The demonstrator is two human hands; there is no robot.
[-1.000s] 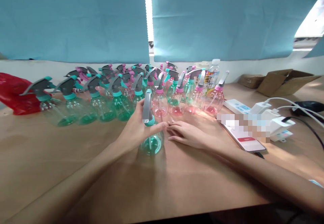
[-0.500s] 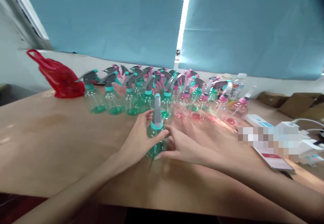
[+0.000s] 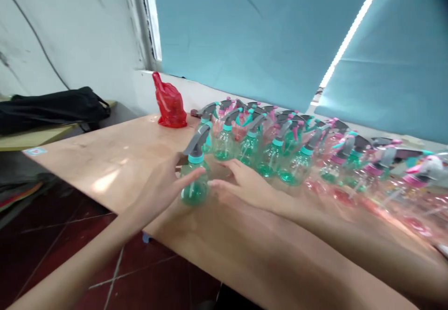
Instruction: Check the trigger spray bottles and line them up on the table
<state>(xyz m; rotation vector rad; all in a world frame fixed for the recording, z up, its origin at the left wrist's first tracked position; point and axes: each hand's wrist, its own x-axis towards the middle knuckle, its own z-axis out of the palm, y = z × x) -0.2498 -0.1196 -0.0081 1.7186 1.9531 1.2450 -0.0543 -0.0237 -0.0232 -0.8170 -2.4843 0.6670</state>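
Observation:
A clear green spray bottle with a turquoise collar and grey trigger head stands upright, near the front edge of the table. My left hand is wrapped around it from the left, thumb across the front and fingers mostly hidden behind. To its right is my right hand, thumb and fingers apart, fingertips close to the bottle's side; whether they touch it I cannot tell. Behind my hands, green spray bottles stand in a row, continuing to the right with pink-collared spray bottles.
A red plastic bag sits at the back left of the wooden table. Further left, a black bag lies on another surface. A blue blind hangs behind the bottles. Dark red floor tiles show below the table edge.
The view has swung left. The spray bottle has moved left across the table with my left hand around it. My right hand has loosened from the bottle, its fingers now spread beside it.

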